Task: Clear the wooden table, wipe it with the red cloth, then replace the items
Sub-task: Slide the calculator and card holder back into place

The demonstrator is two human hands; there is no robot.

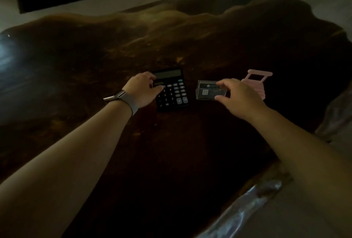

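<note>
Reaching out over a dim, glossy slab, both bare forearms stretch toward the middle of the wooden table [95,56], whose dark brown top has wavy, irregular live edges and streaks of golden grain toward the far side. The left hand [142,90], with a grey band and watch [122,98] on its wrist, curls over the left edge of a black calculator [171,89]; the thumb lies on the keypad and the fingers wrap round the far-left corner near the display, pinching the flat rectangular body. The calculator lies flat, its pale rounded keys and printed digits facing up. Just to its right, apart from it, sits a clear plastic card holder [206,92], a boxy transparent piece with cards inside. The right hand [239,97] grips its right end, thumb at the near edge and fingers over the far edge, pinching it. Just beyond that hand, on the right, stands a small pink slatted stand [257,79], shaped like a tiny chair and partly hidden by the fingers. A shiny pale strip runs along the table's near-right edge. The red cloth is nowhere in view.
</note>
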